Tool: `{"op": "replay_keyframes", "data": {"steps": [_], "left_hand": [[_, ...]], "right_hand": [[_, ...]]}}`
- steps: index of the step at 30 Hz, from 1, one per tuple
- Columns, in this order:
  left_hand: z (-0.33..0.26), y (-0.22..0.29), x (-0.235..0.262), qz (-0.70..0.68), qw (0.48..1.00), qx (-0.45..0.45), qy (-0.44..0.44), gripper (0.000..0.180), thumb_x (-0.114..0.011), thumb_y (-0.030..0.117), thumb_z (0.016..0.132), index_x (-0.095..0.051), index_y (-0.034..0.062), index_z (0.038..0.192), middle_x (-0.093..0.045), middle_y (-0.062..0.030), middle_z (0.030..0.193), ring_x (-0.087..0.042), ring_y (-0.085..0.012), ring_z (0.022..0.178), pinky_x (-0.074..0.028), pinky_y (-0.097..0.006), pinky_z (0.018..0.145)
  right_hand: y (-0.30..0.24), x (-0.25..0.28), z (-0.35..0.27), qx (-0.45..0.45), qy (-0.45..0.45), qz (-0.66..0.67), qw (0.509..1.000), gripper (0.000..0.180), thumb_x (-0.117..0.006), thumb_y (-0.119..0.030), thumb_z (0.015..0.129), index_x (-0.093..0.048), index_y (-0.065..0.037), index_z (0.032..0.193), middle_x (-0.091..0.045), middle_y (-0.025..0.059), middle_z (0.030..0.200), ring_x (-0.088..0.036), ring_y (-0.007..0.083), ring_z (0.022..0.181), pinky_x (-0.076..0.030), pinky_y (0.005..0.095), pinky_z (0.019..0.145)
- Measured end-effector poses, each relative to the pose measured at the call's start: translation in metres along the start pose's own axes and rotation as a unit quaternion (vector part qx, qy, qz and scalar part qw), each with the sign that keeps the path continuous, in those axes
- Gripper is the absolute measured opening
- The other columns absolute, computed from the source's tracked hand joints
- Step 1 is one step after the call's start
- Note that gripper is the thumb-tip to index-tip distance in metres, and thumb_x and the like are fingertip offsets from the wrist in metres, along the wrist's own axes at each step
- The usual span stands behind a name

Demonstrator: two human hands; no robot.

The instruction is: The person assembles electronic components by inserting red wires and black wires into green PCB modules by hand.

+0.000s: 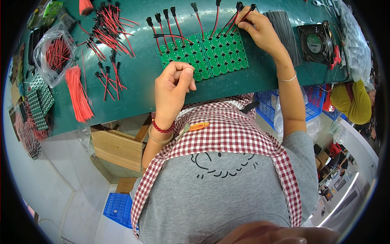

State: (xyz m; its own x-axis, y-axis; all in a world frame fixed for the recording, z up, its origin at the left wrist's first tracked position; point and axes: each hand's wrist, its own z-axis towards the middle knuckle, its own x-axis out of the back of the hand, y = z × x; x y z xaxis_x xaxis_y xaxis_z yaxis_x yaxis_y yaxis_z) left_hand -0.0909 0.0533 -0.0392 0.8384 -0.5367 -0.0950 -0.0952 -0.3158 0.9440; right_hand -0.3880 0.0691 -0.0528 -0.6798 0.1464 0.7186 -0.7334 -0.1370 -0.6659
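Note:
Two green circuit board panels (225, 53), made up of many small round boards, lie side by side on the green table. Along their far edge, several red-and-black wire leads (177, 28) stand up with black connectors at their tips. At the far right corner of the panels, my right hand (262, 34) is closed, thumb against fingers, on a wire lead (245, 16) with a black connector. Beside the near left edge of the panels, my left hand (172, 87) is raised with its fingers curled and thumb pressed to them. Whatever it may hold is hidden.
Loose wire leads with connectors (109, 28) are heaped at the far left. Nearer lie a bundle of red wires (78, 94) and a plastic bag (55, 53) of red wires. Grey wires (282, 34) and a black fan (315, 44) lie right. Blue crates (270, 106) stand below the table.

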Motion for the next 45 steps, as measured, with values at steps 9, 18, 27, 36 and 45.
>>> {"op": "replay_keyframes", "data": {"steps": [9,18,27,36,45], "left_hand": [[0.0,0.001,0.001,0.005,1.0,0.004,0.004,0.015,-0.055,0.018,0.095,-0.058,0.0027,0.094,-0.058,0.0002,0.066,-0.051,-0.0036,0.059,-0.037,-0.018,0.054],[-0.002,0.001,0.005,0.004,1.0,0.001,0.003,0.015,-0.055,0.017,0.095,-0.058,0.0028,0.094,-0.057,0.0005,0.066,-0.051,-0.0035,0.059,-0.037,-0.018,0.054],[-0.009,0.005,0.015,0.03,0.999,-0.012,0.039,0.013,-0.054,0.014,0.095,-0.059,0.0014,0.095,-0.058,-0.0007,0.068,-0.052,-0.0043,0.06,-0.039,-0.018,0.055],[-0.022,-0.001,0.123,0.61,0.673,-0.066,0.413,0.066,-0.072,0.039,0.078,-0.046,0.0017,0.126,-0.042,-0.0219,0.131,-0.04,-0.0403,0.12,-0.034,-0.052,0.097],[0.022,-0.017,0.13,0.596,0.683,-0.121,0.405,0.035,-0.064,0.023,0.082,-0.061,0.0007,0.109,-0.056,-0.0184,0.115,-0.051,-0.0356,0.105,-0.043,-0.046,0.088]], "right_hand": [[-0.001,0.001,0.002,0.013,-0.01,0.001,1.0,0.007,-0.06,-0.003,0.084,-0.058,0.002,0.087,-0.058,0.0112,0.086,-0.058,0.026,0.079,-0.046,0.0328,0.072],[-0.015,-0.003,-0.005,0.031,0.022,-0.046,0.998,0.012,-0.065,-0.009,0.083,-0.063,0.002,0.084,-0.059,0.0077,0.084,-0.055,0.0207,0.072,-0.044,0.0297,0.067],[-0.034,-0.016,-0.01,-0.124,0.053,0.018,0.991,0.018,-0.068,-0.014,0.082,-0.062,0.002,0.084,-0.058,0.0088,0.076,-0.055,0.0189,0.066,-0.046,0.0299,0.063],[-0.048,-0.01,-0.036,-0.237,0.121,0.027,0.963,0.029,-0.07,-0.011,0.082,-0.061,0.0,0.107,-0.054,0.001,0.074,-0.048,0.0076,0.067,-0.043,0.0215,0.064],[-0.052,-0.006,-0.064,-0.27,0.138,0.112,0.946,0.028,-0.064,-0.012,0.089,-0.059,0.0,0.113,-0.052,-0.0032,0.083,-0.045,0.0028,0.07,-0.037,0.0169,0.062]]}}
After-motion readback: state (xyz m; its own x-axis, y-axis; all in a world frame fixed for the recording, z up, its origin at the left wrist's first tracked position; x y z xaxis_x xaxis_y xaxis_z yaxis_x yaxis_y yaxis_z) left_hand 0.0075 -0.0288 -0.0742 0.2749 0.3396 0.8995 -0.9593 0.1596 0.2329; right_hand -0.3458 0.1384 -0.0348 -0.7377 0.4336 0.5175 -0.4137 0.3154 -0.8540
